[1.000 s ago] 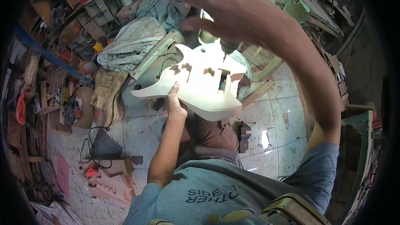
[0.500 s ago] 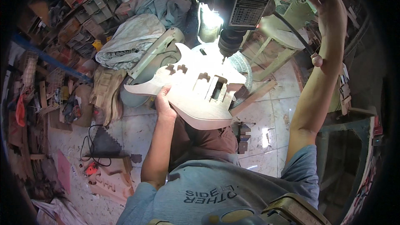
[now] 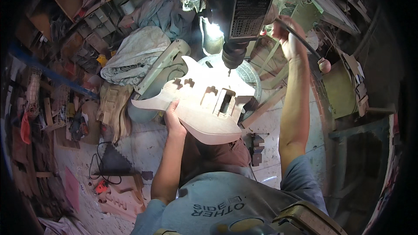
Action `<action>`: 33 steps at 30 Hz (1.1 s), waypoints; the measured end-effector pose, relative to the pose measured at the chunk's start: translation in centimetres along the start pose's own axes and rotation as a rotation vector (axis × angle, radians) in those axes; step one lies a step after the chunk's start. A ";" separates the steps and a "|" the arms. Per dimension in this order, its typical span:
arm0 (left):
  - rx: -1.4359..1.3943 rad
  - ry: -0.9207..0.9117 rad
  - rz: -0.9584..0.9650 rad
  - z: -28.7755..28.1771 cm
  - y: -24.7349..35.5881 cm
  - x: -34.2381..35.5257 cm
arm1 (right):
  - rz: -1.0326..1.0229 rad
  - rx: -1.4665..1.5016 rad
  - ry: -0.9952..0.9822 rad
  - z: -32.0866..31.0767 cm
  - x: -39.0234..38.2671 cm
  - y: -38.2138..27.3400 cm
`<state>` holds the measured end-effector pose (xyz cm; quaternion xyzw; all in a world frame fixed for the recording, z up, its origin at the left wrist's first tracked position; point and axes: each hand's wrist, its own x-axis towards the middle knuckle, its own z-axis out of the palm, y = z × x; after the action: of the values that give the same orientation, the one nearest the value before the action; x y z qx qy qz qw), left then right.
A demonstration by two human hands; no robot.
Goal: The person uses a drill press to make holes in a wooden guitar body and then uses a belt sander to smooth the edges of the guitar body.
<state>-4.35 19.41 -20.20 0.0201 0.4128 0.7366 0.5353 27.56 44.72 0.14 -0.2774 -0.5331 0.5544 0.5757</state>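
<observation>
My left hand grips the lower left edge of a pale wooden electric guitar body, its thumb on top. The body has two pointed horns and several routed cavities. It lies tilted under a drill press, partly over the round metal table. The chuck points its bit down at the bright upper part of the body; glare hides whether they touch. My right hand is raised beside the press head, fingers curled near the inner end of the black feed lever. What those fingers hold is hidden.
A bright lamp shines behind the chuck. Folded cloth and stacked wooden body pieces lie to the left. A corded tool and a cut wooden piece are on the tiled floor. A metal frame stands right.
My right hand has come down and left from the top right of the press to beside the feed lever. My left hand keeps its grip on the guitar body. The whole view has shifted slightly.
</observation>
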 end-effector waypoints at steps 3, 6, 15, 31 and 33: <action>0.015 0.003 0.053 -0.4 -0.3 0.3 | 0.048 -0.038 0.067 5.5 -3.6 0.9; 0.019 -0.002 0.036 0.4 -0.1 -0.2 | 0.097 0.086 0.044 8.5 -5.8 2.6; -0.010 -0.037 0.089 0.4 -0.1 -0.1 | -0.245 0.090 0.360 1.2 2.1 -3.7; -0.026 -0.005 0.113 0.7 -1.2 0.0 | 0.069 0.186 0.110 10.0 -6.5 6.7; -0.051 -0.031 0.108 0.9 -1.2 0.0 | 0.100 0.214 -0.201 10.2 -6.7 7.3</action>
<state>-3.01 20.10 -20.36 0.0401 0.3840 0.7744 0.5012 16.92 37.40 -5.74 -0.1837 -0.5115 0.6610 0.5174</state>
